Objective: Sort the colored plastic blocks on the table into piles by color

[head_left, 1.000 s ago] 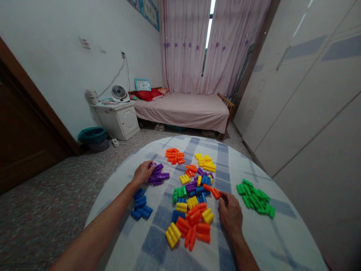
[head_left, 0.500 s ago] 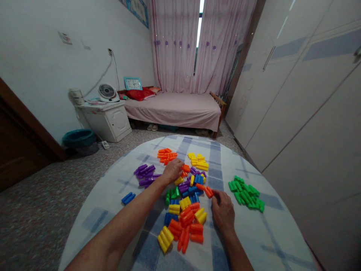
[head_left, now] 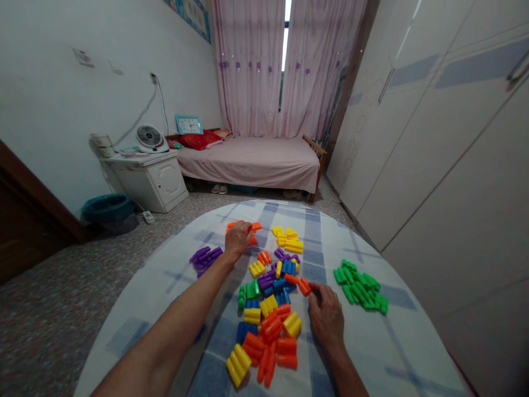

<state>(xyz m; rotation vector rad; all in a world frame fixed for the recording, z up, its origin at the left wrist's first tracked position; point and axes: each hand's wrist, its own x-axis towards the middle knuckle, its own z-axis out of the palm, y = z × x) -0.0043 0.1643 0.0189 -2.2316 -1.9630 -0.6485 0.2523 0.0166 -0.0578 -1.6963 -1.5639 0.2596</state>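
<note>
My left hand (head_left: 238,239) reaches over the pile of orange plastic blocks (head_left: 257,226) at the far side of the table. Its fingers are closed around an orange block, mostly hidden by the hand. Beside the mixed pile rests my right hand (head_left: 327,315), fingers curled, with the thumb and index finger at the end of an orange block (head_left: 305,286). Between both arms lie yellow blocks (head_left: 238,365), blue blocks (head_left: 247,332), green blocks (head_left: 252,289), purple blocks (head_left: 266,279) and more orange blocks (head_left: 271,329).
Green blocks (head_left: 360,286) form a heap on the right, yellow blocks (head_left: 287,239) one at the back, purple blocks (head_left: 205,257) one on the left. A checked cloth covers the table (head_left: 397,353). Beyond stand a bed (head_left: 256,157), a cabinet (head_left: 149,179) and a wardrobe (head_left: 433,165).
My left hand has moved away and to the left, from the mixed pile to the orange pile. My right hand has stayed at its orange block. The view has shifted slightly.
</note>
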